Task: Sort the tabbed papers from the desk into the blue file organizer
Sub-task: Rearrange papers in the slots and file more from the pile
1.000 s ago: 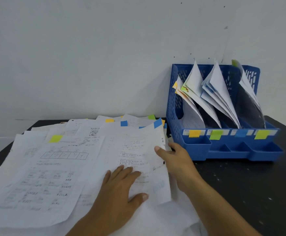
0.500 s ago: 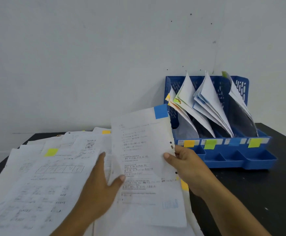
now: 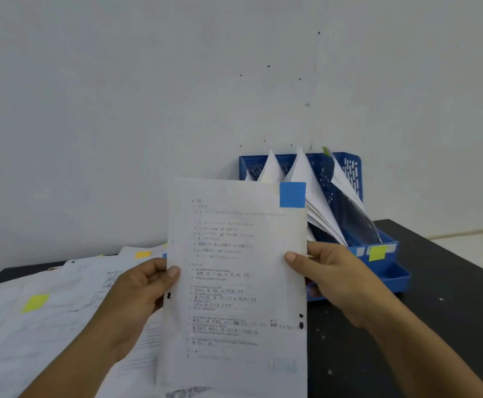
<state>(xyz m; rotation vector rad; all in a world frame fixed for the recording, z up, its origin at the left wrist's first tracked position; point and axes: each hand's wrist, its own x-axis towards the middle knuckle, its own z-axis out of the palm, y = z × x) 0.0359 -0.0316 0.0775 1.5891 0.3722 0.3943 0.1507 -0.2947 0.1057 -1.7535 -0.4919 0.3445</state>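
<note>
A printed sheet with a blue tab (image 3: pixel 236 282) at its top right corner stands upright in front of me. My left hand (image 3: pixel 141 294) pinches its left edge and my right hand (image 3: pixel 330 275) pinches its right edge. Behind the sheet, at the back right of the desk, the blue file organizer (image 3: pixel 349 173) holds several leaning papers in its slots. The sheet hides the organizer's left slots and most of its front labels; a yellow-green label (image 3: pixel 377 252) shows.
A spread of loose tabbed papers (image 3: pixel 42 326) covers the left half of the black desk (image 3: pixel 450 297), with a yellow-green tab (image 3: pixel 35 303) and an orange tab (image 3: pixel 142 254) visible. A white wall stands right behind the desk.
The blue-tabbed sheet went from lying on the pile to being raised upright in both hands, in front of the organizer. My left hand shifted from pressing on the papers to gripping the sheet's left edge.
</note>
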